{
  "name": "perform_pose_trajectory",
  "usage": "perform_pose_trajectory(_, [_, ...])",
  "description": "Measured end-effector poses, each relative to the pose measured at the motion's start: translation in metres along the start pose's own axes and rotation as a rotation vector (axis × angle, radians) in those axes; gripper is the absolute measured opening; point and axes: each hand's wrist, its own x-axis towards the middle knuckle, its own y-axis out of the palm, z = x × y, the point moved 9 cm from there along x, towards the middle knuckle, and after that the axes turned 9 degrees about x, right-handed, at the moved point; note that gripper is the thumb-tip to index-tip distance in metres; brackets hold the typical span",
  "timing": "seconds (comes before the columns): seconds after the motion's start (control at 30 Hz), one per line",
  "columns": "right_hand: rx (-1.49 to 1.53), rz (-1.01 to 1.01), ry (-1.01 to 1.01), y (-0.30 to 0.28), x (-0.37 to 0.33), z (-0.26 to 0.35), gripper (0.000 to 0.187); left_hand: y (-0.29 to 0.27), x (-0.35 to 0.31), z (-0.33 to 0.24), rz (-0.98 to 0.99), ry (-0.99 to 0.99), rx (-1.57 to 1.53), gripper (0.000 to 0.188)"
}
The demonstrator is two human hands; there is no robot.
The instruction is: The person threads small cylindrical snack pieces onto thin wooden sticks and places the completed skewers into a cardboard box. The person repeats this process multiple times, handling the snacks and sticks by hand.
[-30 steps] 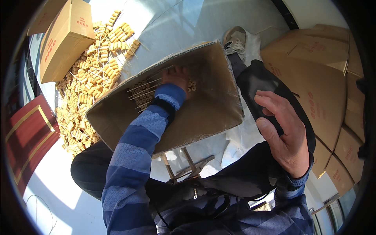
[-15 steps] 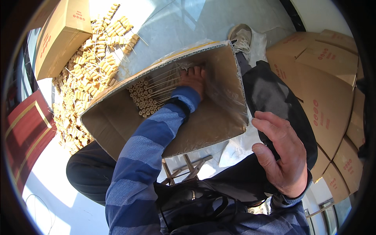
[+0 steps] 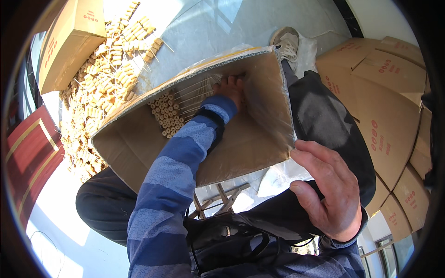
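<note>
A large open cardboard box with a clear plastic lining tilts between my knees. Inside it lies a stack of skewered, ring-shaped tan pieces, their round ends facing the left and their thin sticks pointing right. My left hand reaches deep into the box beside the bare stick ends, fingers apart and laid against them or the lining; the fingertips are partly in shadow. By the box's near right corner is my right hand, open and holding nothing, its fingertips at or very near the rim.
A big heap of similar skewers covers the floor at the left, with a closed carton by it. Stacked cartons line the right side. A dark red panel stands far left; wooden legs show under the box.
My right hand has moved slightly left to the box corner. The box has shifted a little left, and my left hand stays inside, slightly deeper in shadow.
</note>
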Motion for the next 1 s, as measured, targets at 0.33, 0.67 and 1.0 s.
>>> perform_pose_trajectory(0.33, [-0.007, 0.03, -0.028, 0.006, 0.003, 0.01, 0.038, 0.007, 0.015, -0.011, 0.055, -0.069, 0.077, 0.072])
perform_pose_trajectory(0.67, [-0.108, 0.0, -0.113, 0.015, -0.004, 0.023, 0.03, -0.042, -0.032, 0.04, 0.148, -0.036, -0.057, 0.04])
perform_pose_trajectory(1.0, [-0.186, 0.028, -0.109, 0.038, -0.005, 0.011, 0.03, -0.156, -0.201, 0.08, -0.142, 0.056, -0.158, 0.051])
